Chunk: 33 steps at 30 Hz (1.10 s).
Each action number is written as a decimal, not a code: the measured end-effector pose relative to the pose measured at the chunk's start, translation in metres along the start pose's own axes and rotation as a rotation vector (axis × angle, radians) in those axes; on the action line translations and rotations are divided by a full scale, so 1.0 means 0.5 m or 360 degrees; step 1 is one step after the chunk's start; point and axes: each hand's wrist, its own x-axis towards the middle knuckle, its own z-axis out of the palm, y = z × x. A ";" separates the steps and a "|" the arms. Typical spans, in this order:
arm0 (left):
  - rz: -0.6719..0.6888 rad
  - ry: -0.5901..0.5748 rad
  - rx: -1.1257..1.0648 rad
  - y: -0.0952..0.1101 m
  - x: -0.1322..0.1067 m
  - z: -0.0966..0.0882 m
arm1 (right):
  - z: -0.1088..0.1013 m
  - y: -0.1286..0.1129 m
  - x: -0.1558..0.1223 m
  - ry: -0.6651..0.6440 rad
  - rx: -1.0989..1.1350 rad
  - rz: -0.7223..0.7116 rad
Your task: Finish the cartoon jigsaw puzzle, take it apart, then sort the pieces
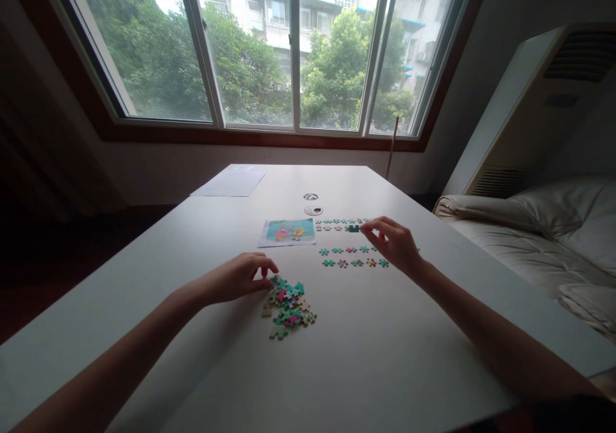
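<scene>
My right hand pinches a dark green jigsaw puzzle piece between thumb and fingertips, over the upper rows of laid-out puzzle pieces. These pieces lie spaced apart in several rows, mostly teal, some with pink or yellow. At the left edge of a heap of loose puzzle pieces rests my left hand, its fingers curved and its thumb and index apart, with nothing visible between them. A printed picture card with cartoon figures on blue lies between the hands, just left of the rows.
The white table runs toward a large window. White paper sheets lie at its far left, and two round inserts are set in its middle. A padded light-coloured sofa stands at the right, with a tall air conditioner behind.
</scene>
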 end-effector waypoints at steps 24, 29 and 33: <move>-0.0038 -0.0070 -0.0026 0.010 0.011 -0.008 | 0.040 0.348 0.000 -0.0696 -0.0230 0.0623; -0.0013 -0.0105 -0.0018 0.007 0.004 -0.011 | 0.036 0.332 0.001 -0.0697 -0.0289 0.0607; 0.0027 -0.0131 -0.0022 0.001 0.000 -0.010 | 0.027 0.295 0.006 -0.0662 -0.0340 0.0555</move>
